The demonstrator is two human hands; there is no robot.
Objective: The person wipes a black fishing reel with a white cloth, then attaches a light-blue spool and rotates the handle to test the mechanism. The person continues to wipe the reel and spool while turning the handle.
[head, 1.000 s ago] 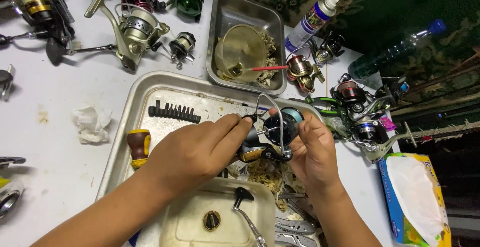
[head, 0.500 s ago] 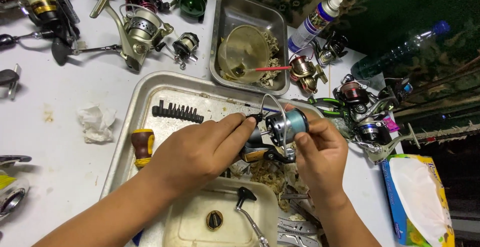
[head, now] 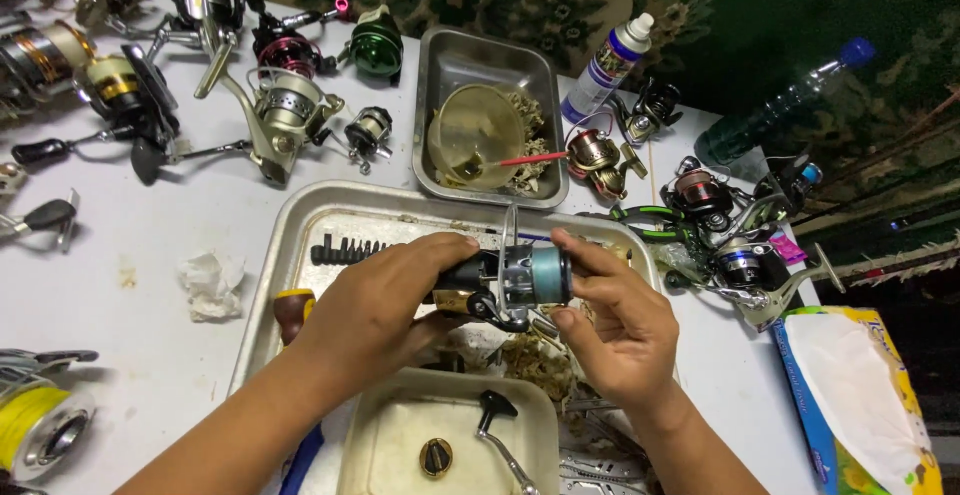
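A cluttered white table (head: 150, 355) lay below. Left hand (head: 375, 305) gripped the reel (head: 505, 280) body; right hand (head: 610, 325) pinched its spool. It looked rigid, greasy, best held by the body.

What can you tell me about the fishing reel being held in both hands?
The fishing reel is a small spinning reel with a dark body and a spool wound with blue-grey line. A thin wire bail arcs over it. It lies sideways, lifted above the large metal tray. The left hand grips the body; the right hand pinches the spool end with thumb and fingers.
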